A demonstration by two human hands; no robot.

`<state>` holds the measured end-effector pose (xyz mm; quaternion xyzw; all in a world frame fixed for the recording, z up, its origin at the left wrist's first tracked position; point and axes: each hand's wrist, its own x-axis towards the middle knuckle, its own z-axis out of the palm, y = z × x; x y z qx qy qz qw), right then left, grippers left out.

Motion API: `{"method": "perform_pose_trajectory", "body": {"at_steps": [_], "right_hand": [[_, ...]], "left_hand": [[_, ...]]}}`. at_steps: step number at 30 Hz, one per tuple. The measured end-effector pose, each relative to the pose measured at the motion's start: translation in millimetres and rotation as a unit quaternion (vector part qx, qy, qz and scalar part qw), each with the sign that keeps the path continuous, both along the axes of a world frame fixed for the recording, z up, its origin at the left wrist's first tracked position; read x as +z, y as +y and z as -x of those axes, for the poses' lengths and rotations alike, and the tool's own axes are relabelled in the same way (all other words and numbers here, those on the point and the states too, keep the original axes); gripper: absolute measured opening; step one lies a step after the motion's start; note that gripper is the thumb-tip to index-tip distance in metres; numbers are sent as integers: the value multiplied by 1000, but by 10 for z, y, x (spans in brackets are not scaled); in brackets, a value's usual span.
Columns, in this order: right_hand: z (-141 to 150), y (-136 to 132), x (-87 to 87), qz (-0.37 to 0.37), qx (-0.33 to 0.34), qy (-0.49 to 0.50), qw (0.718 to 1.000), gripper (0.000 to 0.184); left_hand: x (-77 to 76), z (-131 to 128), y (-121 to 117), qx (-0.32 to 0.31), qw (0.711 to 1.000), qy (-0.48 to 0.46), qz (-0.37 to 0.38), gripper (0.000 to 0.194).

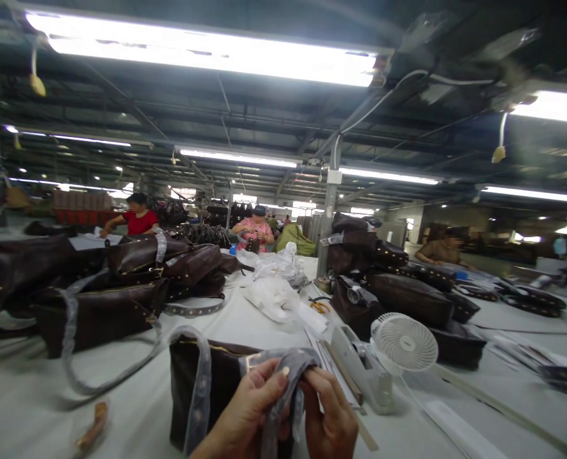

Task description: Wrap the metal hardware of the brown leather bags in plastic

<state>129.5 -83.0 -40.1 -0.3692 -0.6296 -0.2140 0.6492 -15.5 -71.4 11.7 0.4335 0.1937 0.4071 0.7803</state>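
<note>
Grey film-wrapped strap (283, 373) is pinched tight between my left hand (243, 408) and right hand (329, 414), its long end dropping toward me. Just beyond and under it lies the dark brown leather bag (183, 395) on the white counter (35, 395), my right hand nearer the tape dispenser (360, 370).
</note>
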Motion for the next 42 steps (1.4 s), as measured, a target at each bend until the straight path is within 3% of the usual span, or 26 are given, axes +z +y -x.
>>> {"method": "perform_pose_trajectory", "body": {"at_steps": [3,5,7,10,13,20,25,27,29,34,36,38,40,42], "right_hand": [[153,30,-54,54,48,139,988,8],[258,46,-143,113,74,265,955,11],[326,65,-241,182,119,377,900,20],[353,101,-331,267,247,478,800,34],[352,114,-338,303,352,518,719,36],[320,18,-292,382,435,535,616,43],[349,-26,-298,394,479,571,539,52],[357,-24,-348,407,495,560,525,50],[358,-31,-410,424,506,533,529,48],[376,-138,-414,376,469,531,597,52],[372,-192,-328,366,454,545,602,50],[348,-238,-225,374,459,563,577,49],[315,-279,-138,389,471,573,547,51],[286,-324,-88,417,472,574,523,53]], "left_hand": [[-98,-58,60,43,997,-4,-56,47],[-160,-50,98,59,993,28,-96,46],[-217,-18,108,61,985,78,-143,47],[-281,37,70,102,953,149,-244,40],[-300,96,32,162,902,215,-338,29],[-277,324,72,117,793,347,-488,8],[-361,335,56,126,727,416,-532,15],[-402,320,46,143,704,428,-548,18],[-426,307,39,151,677,433,-576,16],[-388,235,1,178,611,479,-605,12],[-358,212,-30,165,614,484,-601,16],[-341,225,-64,126,639,456,-607,18],[-345,277,-91,96,660,422,-614,32],[-370,348,-103,79,660,419,-618,41]]}}
